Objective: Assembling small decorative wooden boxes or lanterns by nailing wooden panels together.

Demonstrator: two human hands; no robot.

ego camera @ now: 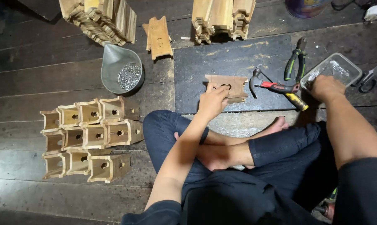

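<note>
The person sits cross-legged on a dark plank floor (30, 79). The left hand (212, 101) rests on the near left corner of a flat wooden panel (230, 87) lying just above the centre of the frame; the fingers are curled over its edge in a grip, next to a round hole cut in the board. The panel lies flat, its long axis running left to right across the frame, with notched ends. The right hand (325, 88) is well apart from the panel, at the right of the frame, reaching into a clear plastic container (336, 68); whether it is closed on anything cannot be told. Between the hands lie a claw hammer (276, 88) and green-handled pliers (296, 63). A grey bowl of nails (122, 70) sits upper left, with finished small wooden boxes (90, 139) stacked below it.
</note>
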